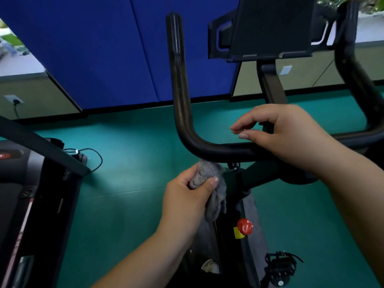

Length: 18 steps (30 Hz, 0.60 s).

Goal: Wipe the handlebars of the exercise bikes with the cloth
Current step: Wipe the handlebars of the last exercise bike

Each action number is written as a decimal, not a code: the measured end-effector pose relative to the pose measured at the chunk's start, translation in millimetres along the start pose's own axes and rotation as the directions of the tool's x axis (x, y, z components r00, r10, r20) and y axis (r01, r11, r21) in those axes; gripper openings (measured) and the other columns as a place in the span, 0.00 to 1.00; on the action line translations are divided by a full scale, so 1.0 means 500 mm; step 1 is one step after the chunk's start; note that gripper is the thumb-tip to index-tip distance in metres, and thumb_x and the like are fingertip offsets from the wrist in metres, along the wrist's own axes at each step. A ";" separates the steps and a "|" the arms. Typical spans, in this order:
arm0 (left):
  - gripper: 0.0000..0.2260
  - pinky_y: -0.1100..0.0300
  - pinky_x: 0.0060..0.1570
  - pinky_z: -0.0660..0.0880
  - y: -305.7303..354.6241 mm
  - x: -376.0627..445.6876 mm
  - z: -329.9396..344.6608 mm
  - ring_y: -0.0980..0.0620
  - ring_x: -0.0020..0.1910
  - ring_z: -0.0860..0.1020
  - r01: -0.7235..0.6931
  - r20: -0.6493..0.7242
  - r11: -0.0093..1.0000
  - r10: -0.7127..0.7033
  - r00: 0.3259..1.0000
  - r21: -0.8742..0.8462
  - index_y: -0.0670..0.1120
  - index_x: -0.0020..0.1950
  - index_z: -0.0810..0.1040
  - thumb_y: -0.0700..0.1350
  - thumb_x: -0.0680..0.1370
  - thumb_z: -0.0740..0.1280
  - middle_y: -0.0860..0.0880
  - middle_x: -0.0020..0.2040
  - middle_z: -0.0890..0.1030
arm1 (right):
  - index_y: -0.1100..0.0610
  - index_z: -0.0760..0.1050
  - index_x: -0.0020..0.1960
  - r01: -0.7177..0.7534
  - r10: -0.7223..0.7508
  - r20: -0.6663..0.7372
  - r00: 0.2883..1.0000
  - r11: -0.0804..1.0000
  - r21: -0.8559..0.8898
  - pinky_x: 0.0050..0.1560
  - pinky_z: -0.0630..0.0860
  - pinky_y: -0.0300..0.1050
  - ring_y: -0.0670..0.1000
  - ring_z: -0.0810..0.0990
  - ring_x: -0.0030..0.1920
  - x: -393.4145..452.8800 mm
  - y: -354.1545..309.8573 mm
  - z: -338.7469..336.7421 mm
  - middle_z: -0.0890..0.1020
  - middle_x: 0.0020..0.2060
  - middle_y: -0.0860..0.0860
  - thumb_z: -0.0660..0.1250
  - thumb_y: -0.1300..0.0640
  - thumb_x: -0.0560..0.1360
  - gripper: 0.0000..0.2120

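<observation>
Your left hand grips the crumpled grey cloth, thumb pinched over its top fold; the cloth's upper edge touches the underside of the black, rubber-coated, U-shaped handlebar at the left bend, and its loose tail hangs toward 6 o'clock. Your right hand rests over the handlebar's horizontal section, fingers loosely curled above the bar, holding nothing; whether the palm presses the bar cannot be told.

The handlebar's left prong rises toward 12 o'clock; its right prong climbs toward 1 o'clock. Between them stands a flat black tablet holder on a dark stem. Below the bar, at 6 o'clock, a round red knob sits on the grey bike frame, with a black pedal at 5 o'clock.

The floor is smooth teal-green matting with faint seams. A blue panelled partition stands at 11 o'clock. At 9 o'clock, a dark treadmill fills the frame's edge, with a black cable looped on the floor beside it.
</observation>
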State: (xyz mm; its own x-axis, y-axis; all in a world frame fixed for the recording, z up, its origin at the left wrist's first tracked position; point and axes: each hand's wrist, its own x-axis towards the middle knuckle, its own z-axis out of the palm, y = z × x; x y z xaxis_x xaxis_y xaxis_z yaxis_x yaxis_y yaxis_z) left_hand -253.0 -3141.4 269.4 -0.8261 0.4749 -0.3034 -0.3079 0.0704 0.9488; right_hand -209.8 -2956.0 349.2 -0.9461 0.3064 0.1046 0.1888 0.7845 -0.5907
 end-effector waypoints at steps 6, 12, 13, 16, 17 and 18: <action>0.19 0.60 0.54 0.76 0.010 0.027 -0.021 0.55 0.50 0.81 -0.038 -0.054 0.999 0.040 0.998 0.039 0.51 0.61 0.78 0.36 0.72 0.70 0.51 0.51 0.84 | 0.40 0.80 0.46 0.029 -0.029 -0.024 0.999 1.000 -0.007 0.54 0.72 0.32 0.38 0.78 0.50 -0.003 0.011 0.003 0.82 0.43 0.37 0.72 0.55 0.72 0.10; 0.15 0.55 0.52 0.77 0.014 0.031 -0.011 0.50 0.47 0.82 -0.008 -0.088 0.976 -0.012 0.996 -0.216 0.45 0.55 0.80 0.41 0.68 0.70 0.46 0.47 0.85 | 0.44 0.82 0.47 0.070 -0.071 -0.029 0.997 0.996 -0.061 0.57 0.71 0.36 0.40 0.77 0.51 -0.009 0.015 0.002 0.82 0.45 0.39 0.72 0.54 0.72 0.07; 0.12 0.57 0.49 0.79 0.013 0.030 -0.003 0.50 0.44 0.82 -0.003 -0.077 0.976 -0.014 0.997 -0.217 0.44 0.52 0.80 0.38 0.70 0.70 0.46 0.45 0.85 | 0.44 0.82 0.47 0.072 -0.073 -0.029 0.997 0.996 -0.060 0.57 0.71 0.35 0.40 0.77 0.51 -0.011 0.016 0.001 0.81 0.45 0.38 0.72 0.55 0.72 0.07; 0.06 0.56 0.44 0.79 0.009 0.024 0.039 0.49 0.40 0.82 0.052 -0.008 0.983 -0.055 0.998 -0.176 0.42 0.46 0.80 0.33 0.72 0.69 0.45 0.41 0.85 | 0.44 0.82 0.47 0.064 -0.066 -0.036 0.997 0.996 -0.055 0.59 0.72 0.39 0.39 0.78 0.50 -0.017 0.020 -0.001 0.80 0.43 0.35 0.72 0.55 0.72 0.07; 0.06 0.55 0.45 0.79 0.008 0.022 0.054 0.48 0.40 0.82 0.083 0.015 0.981 -0.082 0.997 -0.174 0.42 0.45 0.80 0.33 0.72 0.69 0.44 0.41 0.85 | 0.43 0.82 0.47 0.062 -0.065 -0.042 0.997 0.996 -0.071 0.61 0.73 0.44 0.39 0.78 0.51 -0.018 0.021 -0.001 0.80 0.43 0.35 0.71 0.54 0.72 0.07; 0.06 0.54 0.46 0.79 0.007 0.020 0.068 0.47 0.41 0.83 0.116 0.033 0.976 -0.112 0.993 -0.182 0.42 0.44 0.80 0.33 0.71 0.70 0.44 0.41 0.85 | 0.43 0.82 0.47 0.063 -0.067 -0.045 0.997 0.994 -0.093 0.64 0.71 0.48 0.41 0.79 0.52 -0.019 0.024 0.000 0.80 0.44 0.36 0.71 0.54 0.72 0.06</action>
State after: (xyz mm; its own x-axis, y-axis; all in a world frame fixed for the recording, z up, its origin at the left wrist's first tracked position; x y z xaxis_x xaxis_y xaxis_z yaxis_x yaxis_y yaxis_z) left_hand -246.4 -3106.6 272.8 -0.7701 0.4932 -0.4046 -0.4827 -0.0359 0.8751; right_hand -198.4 -2949.6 341.5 -0.9438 0.2771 0.1804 0.1525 0.8490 -0.5059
